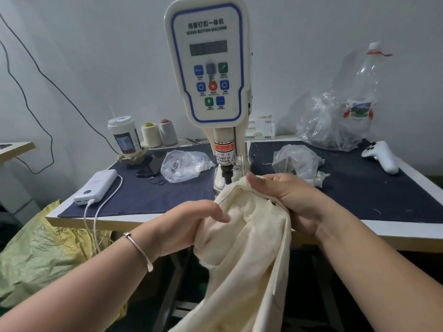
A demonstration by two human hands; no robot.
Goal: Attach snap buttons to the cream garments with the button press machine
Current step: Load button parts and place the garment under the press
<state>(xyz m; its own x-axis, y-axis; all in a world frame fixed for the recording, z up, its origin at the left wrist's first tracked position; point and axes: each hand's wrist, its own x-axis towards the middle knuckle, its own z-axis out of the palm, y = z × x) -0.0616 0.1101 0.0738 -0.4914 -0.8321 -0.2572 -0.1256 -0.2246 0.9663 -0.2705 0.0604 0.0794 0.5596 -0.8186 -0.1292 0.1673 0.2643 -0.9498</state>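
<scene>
Two hands work at the table (pixel 359 226) edge, before the tall button press machine (pixel 207 68). Hanging off that edge is the cream garment (pixel 244 255): the left hand (pixel 189 224) bunches its folds, and the right hand (pixel 285 195) grips its top hem just beside the press head, near a dark snap (pixel 274 203).

Both forearms reach in from the bottom corners, meeting mid-frame. Left hand (pixel 191 224) has its fingers curled and bunched into cream fabric; right hand (pixel 290 200) pinches the same cloth, thumb on top.
</scene>
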